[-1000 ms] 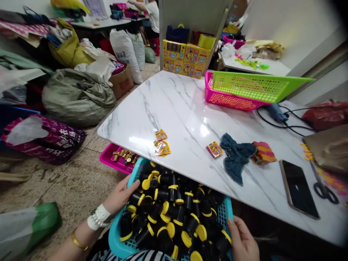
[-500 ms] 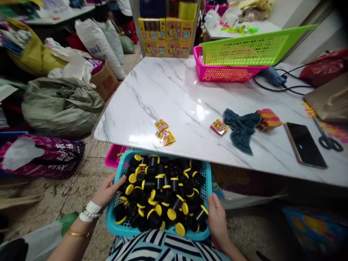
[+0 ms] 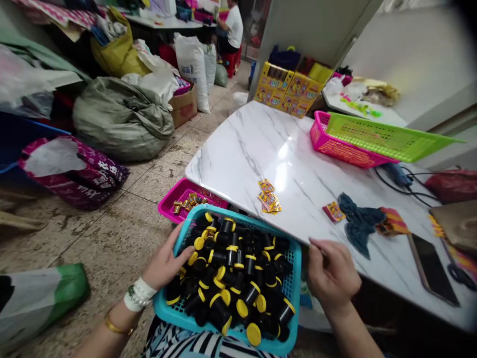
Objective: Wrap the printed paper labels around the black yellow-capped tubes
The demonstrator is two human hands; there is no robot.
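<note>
A blue plastic basket (image 3: 298,288) full of black canisters with yellow lids (image 3: 231,256) rests on my lap, against the table's front edge. My left hand (image 3: 166,261) is closed on its left rim, thumb over the inside. To the right of the basket, apart from it, is my right hand (image 3: 331,271). It is in front of the table edge with its fingers curled; whatever they hold, if anything, is hidden. On the marble-patterned table (image 3: 238,154) lie small printed cards (image 3: 270,199) and a stack of cards (image 3: 334,212).
A pink basket (image 3: 173,191) with small gold-coloured pieces is beyond the blue one, below table height. Pink and green baskets (image 3: 354,149), a dark cloth (image 3: 359,221), a phone (image 3: 432,268) and scissors (image 3: 460,273) occupy the table. Sacks (image 3: 122,119) stand left; a person (image 3: 234,30) sits far back.
My right hand has left the basket's right rim and moved up and right to the table edge, fingers curling. The view has turned left, showing more of the pink basket below.
</note>
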